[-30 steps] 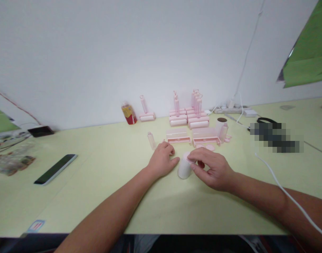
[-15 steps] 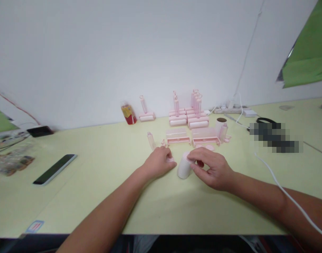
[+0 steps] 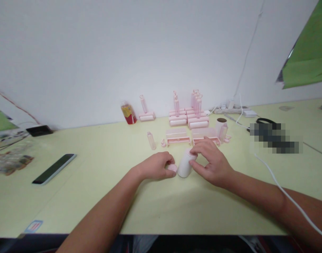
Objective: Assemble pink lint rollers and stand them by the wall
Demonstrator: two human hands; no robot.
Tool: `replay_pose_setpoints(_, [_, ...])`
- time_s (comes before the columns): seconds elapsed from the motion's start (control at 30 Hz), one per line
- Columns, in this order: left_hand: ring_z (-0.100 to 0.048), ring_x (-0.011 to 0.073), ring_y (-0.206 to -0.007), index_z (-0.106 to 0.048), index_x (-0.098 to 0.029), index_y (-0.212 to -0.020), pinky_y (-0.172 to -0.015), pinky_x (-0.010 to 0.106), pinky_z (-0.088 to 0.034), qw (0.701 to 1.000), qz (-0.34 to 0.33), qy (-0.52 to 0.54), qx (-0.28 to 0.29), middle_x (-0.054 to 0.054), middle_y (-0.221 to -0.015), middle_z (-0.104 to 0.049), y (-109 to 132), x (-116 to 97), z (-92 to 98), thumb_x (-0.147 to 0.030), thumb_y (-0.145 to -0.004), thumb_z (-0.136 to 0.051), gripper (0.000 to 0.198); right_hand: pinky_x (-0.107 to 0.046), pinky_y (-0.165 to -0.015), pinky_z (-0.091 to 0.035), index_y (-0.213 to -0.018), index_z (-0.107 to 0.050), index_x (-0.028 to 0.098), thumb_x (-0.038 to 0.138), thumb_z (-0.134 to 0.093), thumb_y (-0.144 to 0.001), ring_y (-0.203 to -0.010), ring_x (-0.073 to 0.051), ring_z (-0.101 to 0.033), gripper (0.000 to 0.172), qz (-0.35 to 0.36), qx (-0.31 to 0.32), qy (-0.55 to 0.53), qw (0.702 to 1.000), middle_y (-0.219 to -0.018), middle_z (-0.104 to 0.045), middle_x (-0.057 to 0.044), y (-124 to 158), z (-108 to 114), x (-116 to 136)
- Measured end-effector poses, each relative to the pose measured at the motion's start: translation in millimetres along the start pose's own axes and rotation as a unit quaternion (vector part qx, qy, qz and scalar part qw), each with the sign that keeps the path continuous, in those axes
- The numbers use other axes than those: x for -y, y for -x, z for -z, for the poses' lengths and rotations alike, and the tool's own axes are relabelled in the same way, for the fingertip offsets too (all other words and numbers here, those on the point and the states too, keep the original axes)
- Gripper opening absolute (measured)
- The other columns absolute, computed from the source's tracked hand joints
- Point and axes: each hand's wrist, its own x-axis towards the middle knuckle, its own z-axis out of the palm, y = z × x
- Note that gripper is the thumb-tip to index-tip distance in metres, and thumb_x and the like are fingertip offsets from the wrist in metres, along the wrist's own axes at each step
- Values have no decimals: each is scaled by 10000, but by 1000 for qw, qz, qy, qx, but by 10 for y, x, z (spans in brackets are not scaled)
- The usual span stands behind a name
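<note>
A white lint roll (image 3: 185, 166) leans to the right on the table, with a pink cap (image 3: 188, 151) at its upper end. My right hand (image 3: 215, 164) is closed around that upper end, thumb and fingers on its right side. Just left of the roll, my left hand (image 3: 158, 166) pinches a round pink end cap (image 3: 172, 167) low over the table. Behind my hands lie two opened pink roller cases (image 3: 178, 141), partly covered by my right hand. A clear pink handle (image 3: 151, 141) and a small pink piece (image 3: 163, 143) are beyond my left hand.
Several assembled pink lint rollers (image 3: 198, 123) stand by the wall, with a red and yellow packet (image 3: 128, 113) to their left. A larger white roll (image 3: 221, 125) stands at the right. A phone (image 3: 55, 169) lies left, and a white cable (image 3: 277, 184) crosses my right forearm.
My left hand has drawn slightly towards me with the end cap, uncovering the small pink piece. The roll tilts further right, and my right hand's fingers have shifted on its upper end.
</note>
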Motion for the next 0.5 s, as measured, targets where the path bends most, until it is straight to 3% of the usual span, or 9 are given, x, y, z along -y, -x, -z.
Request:
replay_pose_setpoints(0.1, [-569, 171, -712, -675, -191, -948, -608, 257, -390, 1000, -7, -2, 4, 16, -827, -650, 4, -66, -15, -343, -711, -679, 281, -586, -1062, -345, -1073, -530, 235, 207, -644, -827, -993, -271, -583, 273, -14, 8, -7, 1000, -1001, -630, -77, 28, -27, -18])
replay_pose_setpoints(0.33, [-558, 163, -703, -666, -180, -853, -618, 255, -386, 998, -49, -27, -1, 21, -809, -647, 6, -186, -59, -345, -717, -676, 214, -498, -887, -523, -1236, -445, 217, 247, -732, -766, -1055, -302, -547, 551, -64, 43, -33, 997, -1136, -556, -130, 83, -95, -21])
replay_pose_setpoints(0.5, [-552, 146, -634, -687, -178, -836, -570, 248, -356, 1000, -9, -9, -4, 15, -739, -658, 9, -220, -76, -306, -741, -620, 173, -436, -831, -602, -1272, -443, 259, 179, -673, -793, -1083, -263, -546, 537, -137, 37, -95, 985, -1213, -501, -108, 144, -164, -58])
